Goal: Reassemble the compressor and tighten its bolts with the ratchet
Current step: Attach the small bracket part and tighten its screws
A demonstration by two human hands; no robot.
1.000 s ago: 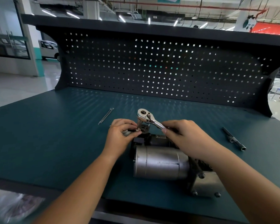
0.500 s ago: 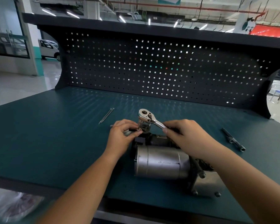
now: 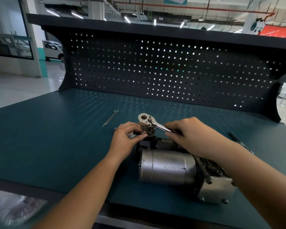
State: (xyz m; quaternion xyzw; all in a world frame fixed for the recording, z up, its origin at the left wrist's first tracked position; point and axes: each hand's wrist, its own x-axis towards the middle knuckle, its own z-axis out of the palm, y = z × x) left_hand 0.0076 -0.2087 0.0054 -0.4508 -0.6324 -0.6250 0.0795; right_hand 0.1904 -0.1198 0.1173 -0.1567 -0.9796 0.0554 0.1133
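Item: compressor [image 3: 168, 166] on its side, near centre of surface [image 3: 56, 146] | left hand [image 3: 124, 139]: your grip pinches a bolt [image 3: 142, 133] at the far end, apparently steadying it | right hand [image 3: 191, 134]: your grip wraps the ratchet [image 3: 147, 120] handle; head sits over that end, seemingly for tightening

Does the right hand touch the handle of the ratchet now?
Touching. The head view shows the fingers of the right hand curled round the handle of the ratchet, with no gap between them.
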